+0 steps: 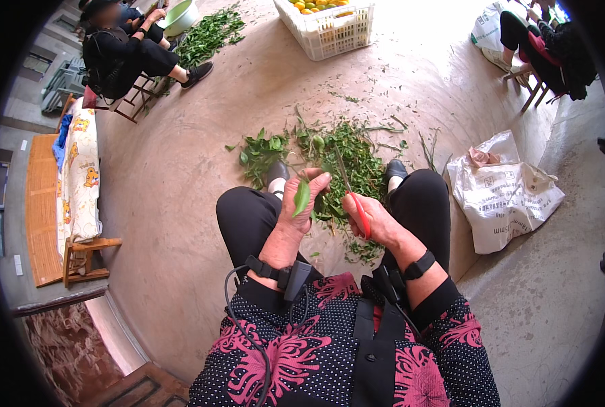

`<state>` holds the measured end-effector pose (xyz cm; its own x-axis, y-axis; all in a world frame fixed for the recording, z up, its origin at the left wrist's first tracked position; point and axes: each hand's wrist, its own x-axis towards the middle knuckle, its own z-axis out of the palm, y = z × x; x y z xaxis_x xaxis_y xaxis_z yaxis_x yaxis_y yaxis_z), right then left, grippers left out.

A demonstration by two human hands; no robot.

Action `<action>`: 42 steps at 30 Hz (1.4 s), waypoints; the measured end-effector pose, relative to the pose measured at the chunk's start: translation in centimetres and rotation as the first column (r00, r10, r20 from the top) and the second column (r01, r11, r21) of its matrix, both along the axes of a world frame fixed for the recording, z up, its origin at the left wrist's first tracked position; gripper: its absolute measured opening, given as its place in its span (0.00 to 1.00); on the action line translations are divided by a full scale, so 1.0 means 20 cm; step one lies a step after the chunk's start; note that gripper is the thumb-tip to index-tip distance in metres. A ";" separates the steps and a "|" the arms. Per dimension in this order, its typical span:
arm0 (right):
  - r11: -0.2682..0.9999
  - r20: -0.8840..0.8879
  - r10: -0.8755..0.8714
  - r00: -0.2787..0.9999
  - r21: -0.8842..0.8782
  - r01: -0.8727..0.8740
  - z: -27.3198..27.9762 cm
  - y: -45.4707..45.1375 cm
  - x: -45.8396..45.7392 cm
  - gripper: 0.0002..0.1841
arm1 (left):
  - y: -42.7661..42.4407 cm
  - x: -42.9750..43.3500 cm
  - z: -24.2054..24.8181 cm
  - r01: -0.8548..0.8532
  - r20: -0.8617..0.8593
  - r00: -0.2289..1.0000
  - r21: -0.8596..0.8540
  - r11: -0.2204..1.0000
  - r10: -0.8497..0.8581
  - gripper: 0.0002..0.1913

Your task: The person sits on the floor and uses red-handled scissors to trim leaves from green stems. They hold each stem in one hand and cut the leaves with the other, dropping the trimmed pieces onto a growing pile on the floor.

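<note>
My left hand (302, 196) is closed around a leafy twig, with one broad green leaf (301, 197) lying over the back of the hand. The fingers hide part of the stem. In my right hand (373, 216) are scissors (365, 219) with red handles, their narrow metal blades pointing up and away from me. The blades are beside the left hand's fingertips, and whether they touch the twig I cannot tell. On the floor between my feet, below both hands, lies a heap of cut green leaves and twigs (353, 147).
A white woven sack (506, 198) bearing print lies by my right knee. Ahead stands a white plastic crate (340, 38) of orange and green fruit. Seated people (124, 61) work at left and far right. Another leaf pile (211, 35) and a wooden bench (43, 203) are at left.
</note>
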<state>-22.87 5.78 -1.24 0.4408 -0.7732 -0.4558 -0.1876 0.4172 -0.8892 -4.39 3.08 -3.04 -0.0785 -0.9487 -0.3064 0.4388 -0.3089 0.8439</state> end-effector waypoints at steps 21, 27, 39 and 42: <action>0.981 -0.042 0.100 0.994 -0.162 -0.106 -0.06 0.01 0.00 0.25 | 0.01 0.00 0.02 -0.015 0.028 1.000 0.023 1.000 0.015 0.04; 1.000 0.015 0.000 1.000 -0.004 0.001 -0.04 0.02 0.00 0.28 | 0.00 0.01 0.02 -0.025 0.028 0.999 0.007 1.000 0.024 0.03; 0.948 -0.304 0.253 0.918 -0.112 -0.298 -0.02 -0.01 -0.01 0.30 | 0.00 0.05 0.03 0.032 0.000 0.999 0.048 0.998 -0.032 0.05; 0.942 -0.324 0.247 0.913 -0.142 -0.305 -0.01 0.00 -0.01 0.30 | 0.00 0.06 0.03 0.087 0.001 0.996 0.027 0.996 -0.087 0.05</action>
